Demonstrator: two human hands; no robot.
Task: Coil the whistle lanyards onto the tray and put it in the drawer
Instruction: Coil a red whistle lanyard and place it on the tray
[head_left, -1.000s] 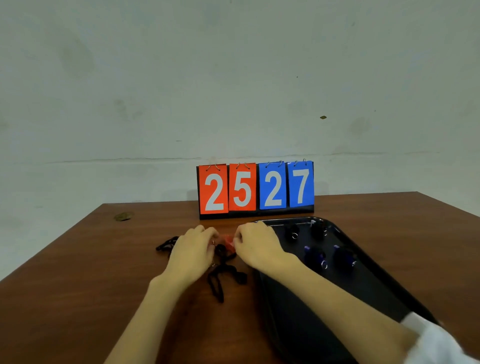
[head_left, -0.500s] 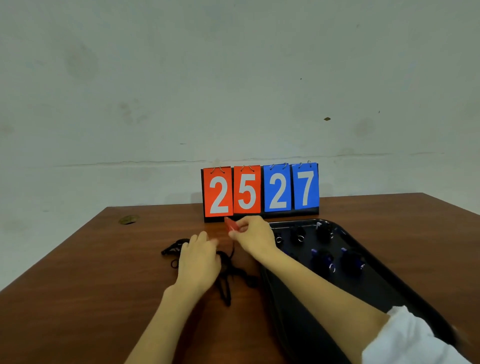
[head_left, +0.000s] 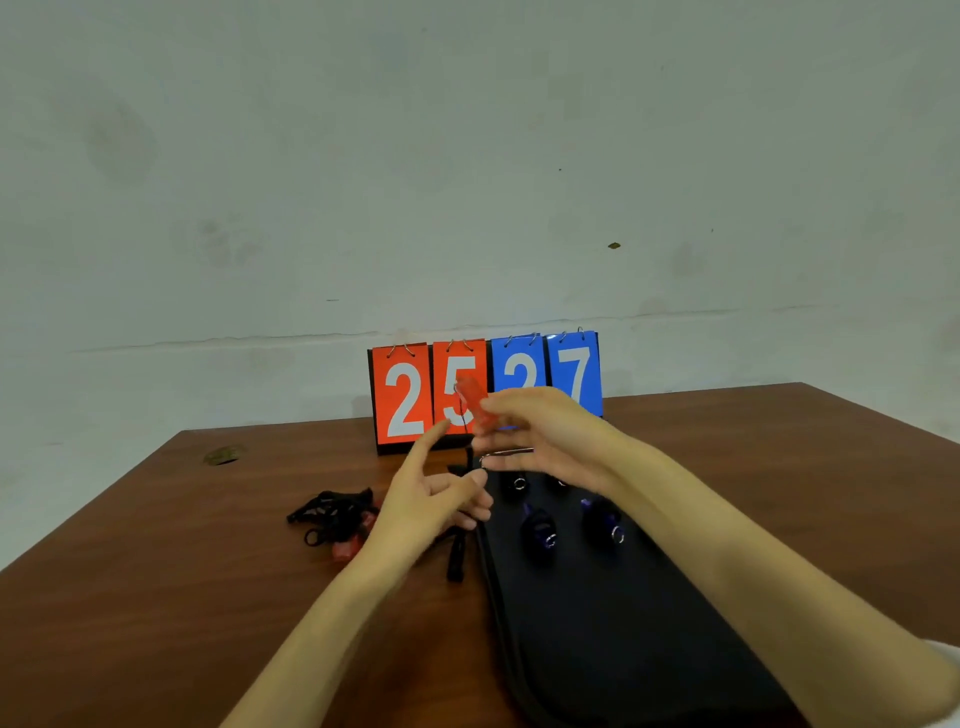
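My right hand (head_left: 550, 436) pinches a red whistle (head_left: 474, 404) and holds it up in front of the score cards. Its black lanyard (head_left: 456, 557) hangs down from the whistle, passes my left hand (head_left: 431, 501) and trails onto the table. That hand is raised just left of the tray, index finger pointing up, the other fingers curled round the cord. The black tray (head_left: 623, 660) lies to the right and carries several coiled lanyards with blue whistles (head_left: 540, 531). A tangle of black lanyards (head_left: 332, 512) with a red whistle (head_left: 347, 546) lies on the table to the left.
A flip scoreboard (head_left: 405, 395) reading 2527 stands at the back of the brown wooden table (head_left: 156, 597), against a pale wall. A small dull spot (head_left: 224, 456) marks the table's far left. No drawer is in view.
My right hand has lifted the red whistle from the table up in front of the scoreboard. My left hand has risen off the table with the cord, index finger now extended.
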